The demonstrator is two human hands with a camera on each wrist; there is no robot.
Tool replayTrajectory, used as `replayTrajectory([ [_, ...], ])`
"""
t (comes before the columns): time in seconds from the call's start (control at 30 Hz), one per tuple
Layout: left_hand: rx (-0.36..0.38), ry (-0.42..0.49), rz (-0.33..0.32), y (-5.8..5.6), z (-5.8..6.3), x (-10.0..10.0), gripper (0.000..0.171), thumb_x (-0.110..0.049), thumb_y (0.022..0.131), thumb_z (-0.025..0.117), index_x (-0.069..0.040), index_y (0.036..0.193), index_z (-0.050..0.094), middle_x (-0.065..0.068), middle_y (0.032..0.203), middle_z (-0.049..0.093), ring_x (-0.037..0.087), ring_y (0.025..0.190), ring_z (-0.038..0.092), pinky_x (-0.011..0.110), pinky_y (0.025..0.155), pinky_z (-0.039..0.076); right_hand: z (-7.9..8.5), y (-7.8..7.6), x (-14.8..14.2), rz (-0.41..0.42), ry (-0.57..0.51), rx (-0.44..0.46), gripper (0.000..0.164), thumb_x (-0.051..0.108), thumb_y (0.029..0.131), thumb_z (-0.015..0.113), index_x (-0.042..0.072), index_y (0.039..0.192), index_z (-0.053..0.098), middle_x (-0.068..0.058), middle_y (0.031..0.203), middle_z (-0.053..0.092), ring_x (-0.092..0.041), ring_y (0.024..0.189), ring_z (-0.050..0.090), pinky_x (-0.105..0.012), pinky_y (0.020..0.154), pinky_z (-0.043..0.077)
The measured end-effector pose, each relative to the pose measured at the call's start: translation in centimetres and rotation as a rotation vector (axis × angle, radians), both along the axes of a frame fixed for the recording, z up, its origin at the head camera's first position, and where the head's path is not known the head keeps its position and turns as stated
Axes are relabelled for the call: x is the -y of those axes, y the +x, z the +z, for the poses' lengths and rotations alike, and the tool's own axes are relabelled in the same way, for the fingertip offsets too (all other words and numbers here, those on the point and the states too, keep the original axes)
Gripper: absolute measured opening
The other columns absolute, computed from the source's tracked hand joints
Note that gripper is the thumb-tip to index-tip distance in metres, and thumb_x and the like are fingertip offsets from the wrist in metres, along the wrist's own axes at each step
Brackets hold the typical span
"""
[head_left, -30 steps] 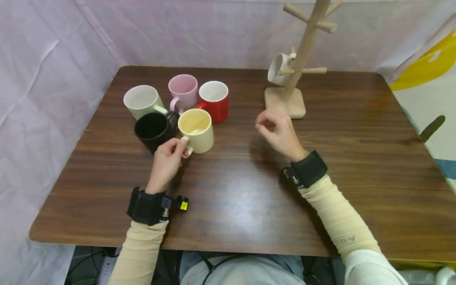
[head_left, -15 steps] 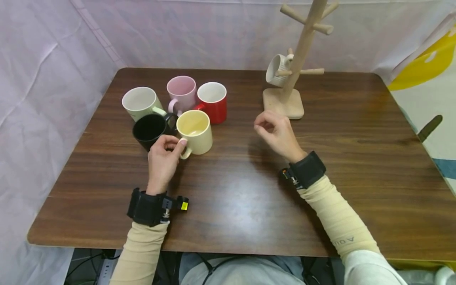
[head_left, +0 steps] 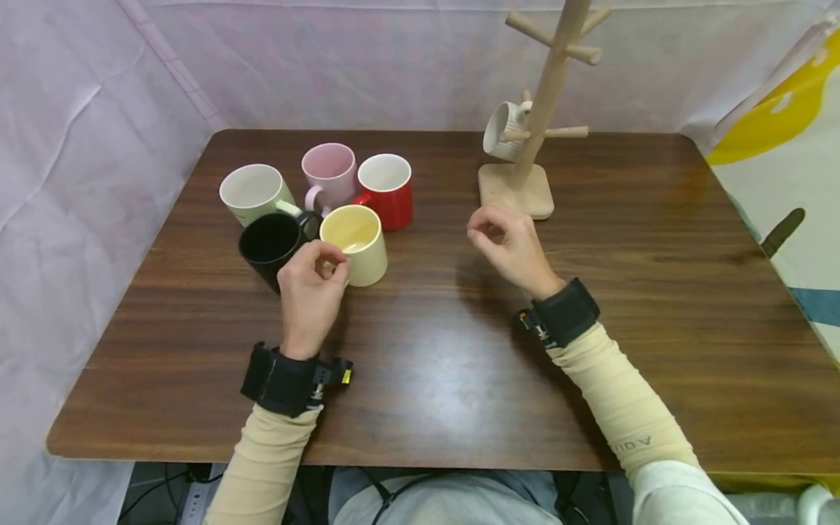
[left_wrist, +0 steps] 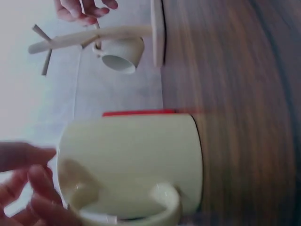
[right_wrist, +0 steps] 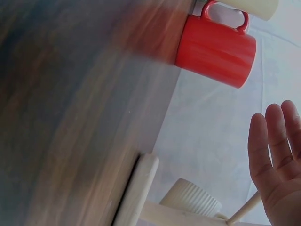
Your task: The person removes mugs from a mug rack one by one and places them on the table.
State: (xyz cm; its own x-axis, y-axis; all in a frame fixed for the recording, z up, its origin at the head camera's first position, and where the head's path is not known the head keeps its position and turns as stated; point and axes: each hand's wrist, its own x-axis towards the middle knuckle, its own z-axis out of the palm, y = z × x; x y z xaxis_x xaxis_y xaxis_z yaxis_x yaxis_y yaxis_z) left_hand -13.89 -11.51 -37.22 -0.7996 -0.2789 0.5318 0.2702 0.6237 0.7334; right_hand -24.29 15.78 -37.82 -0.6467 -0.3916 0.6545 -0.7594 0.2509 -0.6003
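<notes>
My left hand hovers at the near-left side of the pale yellow mug, thumb and fingertips bent toward each other beside its rim. In the left wrist view the fingers show near the rim, and the mug's handle is free of them. The black mug stands just left of that hand. Right of the mugs, my right hand is held in the air before the wooden mug tree, holding nothing. Its fingers look extended in the right wrist view.
Behind the yellow mug stand a pale green mug, a pink mug and a red mug, close together. A white ribbed mug hangs on a low peg of the tree. Several other pegs carry nothing.
My left hand pinched the yellow mug's handle; it has let go and shifted up and slightly right beside the rim. The right hand keeps its place; the head view has shifted slightly.
</notes>
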Motion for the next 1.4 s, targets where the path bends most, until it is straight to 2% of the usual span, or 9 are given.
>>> replayTrajectory([
  [0.17, 0.009, 0.014, -0.103, -0.6, 1.0, -1.2, 0.007, 0.006, 0.084, 0.075, 0.004, 0.085, 0.068, 0.014, 0.080, 0.067, 0.024, 0.062, 0.054, 0.019, 0.060, 0.039, 0.4, 0.0, -0.5, -0.009, 0.002, 0.011, 0.011, -0.014, 0.084, 0.065, -0.003, 0.086, 0.067, -0.012, 0.085, 0.067, -0.015, 0.079, 0.060, -0.025, 0.073, 0.051],
  [0.3, 0.019, 0.035, -0.177, -1.3, 1.8, -2.4, 0.008, 0.001, 0.086, 0.076, 0.003, 0.088, 0.069, 0.014, 0.081, 0.069, 0.023, 0.060, 0.056, 0.020, 0.058, 0.043, 0.8, 0.0, -1.1, -0.031, -0.001, 0.029, 0.008, -0.012, 0.085, 0.065, -0.005, 0.087, 0.068, -0.015, 0.084, 0.067, -0.016, 0.079, 0.060, -0.024, 0.073, 0.050],
  [0.43, 0.058, -0.002, -0.283, -2.1, 2.3, -3.6, 0.009, -0.003, 0.089, 0.075, 0.003, 0.090, 0.069, 0.014, 0.084, 0.070, 0.026, 0.070, 0.061, 0.032, 0.067, 0.050, 1.0, 0.0, -1.6, -0.050, -0.001, 0.025, 0.009, -0.013, 0.085, 0.066, -0.005, 0.086, 0.068, -0.012, 0.084, 0.068, -0.015, 0.079, 0.060, -0.027, 0.073, 0.051],
  [0.53, 0.088, -0.036, -0.381, -2.7, 2.7, -4.4, 0.008, -0.005, 0.091, 0.073, 0.003, 0.091, 0.069, 0.014, 0.086, 0.070, 0.027, 0.079, 0.061, 0.041, 0.074, 0.051, 0.9, 0.0, -1.8, -0.054, -0.007, 0.016, 0.010, -0.014, 0.084, 0.065, -0.005, 0.085, 0.068, -0.011, 0.083, 0.067, -0.015, 0.079, 0.059, -0.026, 0.073, 0.049],
  [0.67, 0.103, -0.039, -0.475, -3.3, 2.9, -5.4, 0.008, -0.005, 0.092, 0.072, 0.002, 0.093, 0.070, 0.014, 0.088, 0.070, 0.027, 0.080, 0.060, 0.041, 0.076, 0.051, 0.9, -0.1, -2.0, -0.060, -0.019, 0.018, 0.011, -0.014, 0.083, 0.066, -0.004, 0.084, 0.068, -0.010, 0.081, 0.067, -0.014, 0.077, 0.057, -0.024, 0.072, 0.046],
  [0.77, 0.097, -0.060, -0.490, -3.8, 2.9, -6.0, 0.008, -0.006, 0.093, 0.071, 0.001, 0.092, 0.070, 0.012, 0.087, 0.071, 0.025, 0.077, 0.060, 0.040, 0.074, 0.051, 0.9, -0.1, -2.1, -0.067, -0.015, 0.032, 0.010, -0.014, 0.083, 0.066, -0.004, 0.084, 0.068, -0.011, 0.081, 0.067, -0.014, 0.077, 0.057, -0.023, 0.072, 0.045],
  [0.97, 0.117, -0.152, -0.450, -4.4, 2.7, -6.5, 0.009, -0.009, 0.093, 0.070, 0.000, 0.090, 0.071, 0.012, 0.088, 0.071, 0.029, 0.079, 0.062, 0.039, 0.076, 0.050, 0.8, -0.1, -2.3, -0.095, -0.010, 0.055, 0.011, -0.014, 0.083, 0.066, -0.003, 0.083, 0.068, -0.011, 0.080, 0.067, -0.014, 0.076, 0.058, -0.021, 0.072, 0.046],
  [1.1, 0.133, -0.153, -0.444, -4.6, 2.6, -6.5, 0.007, -0.007, 0.093, 0.069, 0.000, 0.091, 0.070, 0.012, 0.088, 0.071, 0.029, 0.081, 0.063, 0.038, 0.077, 0.050, 0.8, 0.0, -2.3, -0.106, -0.004, 0.062, 0.009, -0.012, 0.083, 0.067, -0.003, 0.083, 0.068, -0.012, 0.080, 0.068, -0.014, 0.075, 0.058, -0.022, 0.072, 0.045],
  [1.4, 0.172, -0.128, -0.477, -4.7, 2.5, -6.6, 0.006, -0.007, 0.093, 0.069, -0.002, 0.090, 0.069, 0.010, 0.086, 0.071, 0.024, 0.078, 0.063, 0.034, 0.073, 0.049, 0.9, 0.0, -2.2, -0.127, 0.011, 0.050, 0.008, -0.011, 0.083, 0.067, -0.003, 0.082, 0.069, -0.011, 0.079, 0.068, -0.016, 0.074, 0.057, -0.023, 0.071, 0.043],
])
